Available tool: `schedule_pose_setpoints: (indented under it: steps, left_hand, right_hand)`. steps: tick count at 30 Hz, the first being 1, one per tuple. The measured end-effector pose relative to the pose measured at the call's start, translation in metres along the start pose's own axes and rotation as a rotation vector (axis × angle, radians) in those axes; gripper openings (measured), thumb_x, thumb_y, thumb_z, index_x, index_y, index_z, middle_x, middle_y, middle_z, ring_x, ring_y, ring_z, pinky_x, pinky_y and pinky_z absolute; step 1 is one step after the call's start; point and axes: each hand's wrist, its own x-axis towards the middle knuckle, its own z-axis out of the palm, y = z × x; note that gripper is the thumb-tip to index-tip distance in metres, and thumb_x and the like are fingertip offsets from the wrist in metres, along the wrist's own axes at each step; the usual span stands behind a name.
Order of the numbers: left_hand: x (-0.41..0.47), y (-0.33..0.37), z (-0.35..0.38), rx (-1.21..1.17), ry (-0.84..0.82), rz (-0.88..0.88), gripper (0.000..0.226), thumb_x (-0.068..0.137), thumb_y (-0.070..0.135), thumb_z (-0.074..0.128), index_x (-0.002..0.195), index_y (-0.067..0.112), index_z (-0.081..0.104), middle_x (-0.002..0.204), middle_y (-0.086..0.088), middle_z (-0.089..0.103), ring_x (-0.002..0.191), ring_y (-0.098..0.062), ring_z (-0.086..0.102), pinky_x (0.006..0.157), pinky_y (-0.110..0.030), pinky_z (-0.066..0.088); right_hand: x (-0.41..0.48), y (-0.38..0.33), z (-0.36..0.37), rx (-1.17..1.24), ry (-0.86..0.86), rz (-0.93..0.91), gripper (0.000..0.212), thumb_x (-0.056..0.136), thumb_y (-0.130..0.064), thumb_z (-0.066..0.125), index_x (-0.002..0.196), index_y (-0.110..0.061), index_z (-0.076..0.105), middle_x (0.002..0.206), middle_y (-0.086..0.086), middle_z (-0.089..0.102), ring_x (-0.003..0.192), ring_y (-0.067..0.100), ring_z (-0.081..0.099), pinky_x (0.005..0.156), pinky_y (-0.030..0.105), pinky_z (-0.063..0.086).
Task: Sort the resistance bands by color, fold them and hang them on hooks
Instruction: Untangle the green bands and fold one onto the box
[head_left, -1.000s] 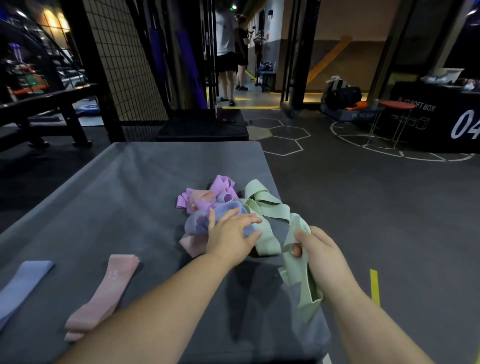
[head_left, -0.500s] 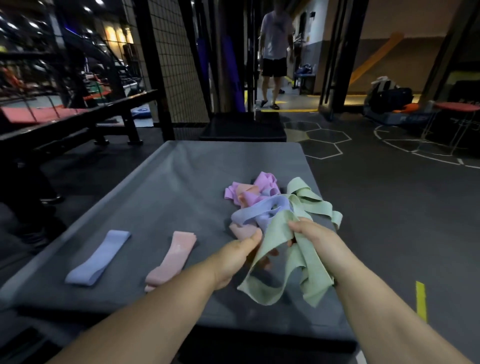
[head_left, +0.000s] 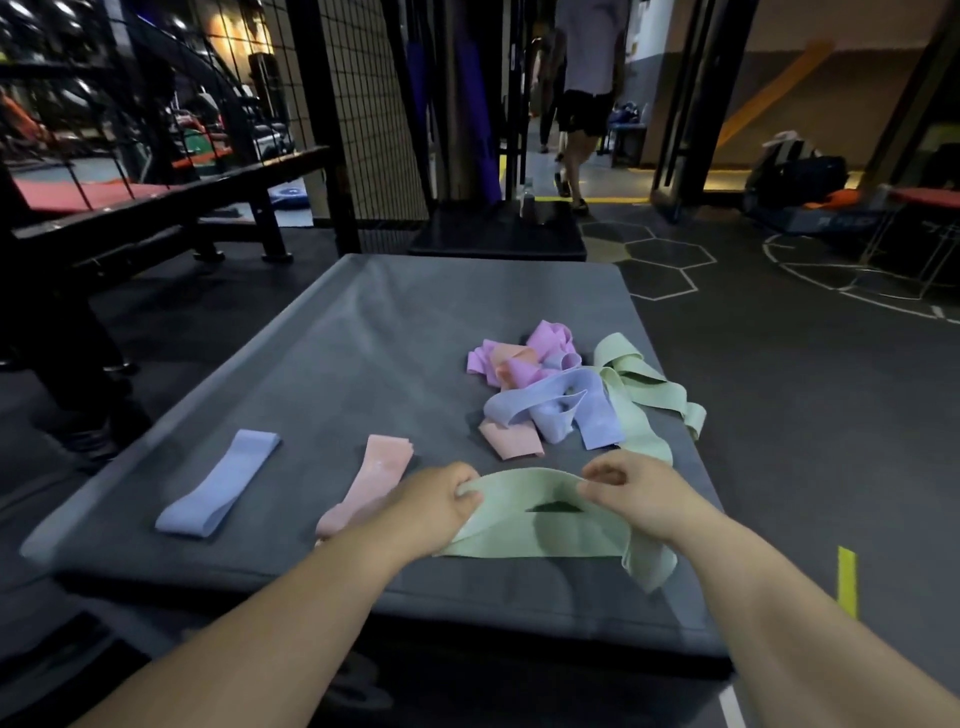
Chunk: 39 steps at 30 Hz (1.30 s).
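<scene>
Grey padding covered the tabletop (head_left: 363, 338), which carried every band seen from the head camera. At far left a lavender-blue band (head_left: 218, 483) lay folded flat. Just to its right, and apart from it, a pink band (head_left: 366, 486) lay folded on the same slant, its near end beside the left wrist. The left hand (head_left: 436, 506) sat knuckles-up near the front edge, its fingers (head_left: 465, 491) curled and pinching the left end of a pale green band (head_left: 524, 525). This band spanned the gap between the two hands as an open loop, with its upper edge raised and its lower edge resting on the tabletop. The right hand (head_left: 639, 499) pinched the band's right end with curled fingers (head_left: 602, 475), and a slack portion trailed below the right wrist toward the front edge. Behind the hands, on the right half of the tabletop, a tangled pile (head_left: 545, 405) held unsorted bands: purple and pink at the back, lavender-blue in the middle, and pale green along the right side. Beyond the tabletop, from left to right, were a black bench (head_left: 171, 208), a wire mesh panel (head_left: 363, 104), a person in dark shorts (head_left: 587, 78) and a yellow floor mark (head_left: 847, 582).
</scene>
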Motion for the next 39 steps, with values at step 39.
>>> schedule_pose_setpoints:
  steps: [39]
  left_hand:
    - [0.015,-0.017,0.014,0.059,-0.009,0.064,0.031,0.092,0.05,0.056,0.112,0.026,0.059,0.108,0.006,0.052,0.107,-0.017,0.05,0.095,-0.035,0.042]
  right_hand:
    - [-0.039,0.036,-0.055,-0.136,0.053,0.178,0.013,0.088,-0.024,0.067,0.079,-0.014,0.069,0.073,0.003,0.062,0.064,0.016,0.054,0.068,0.031,0.048]
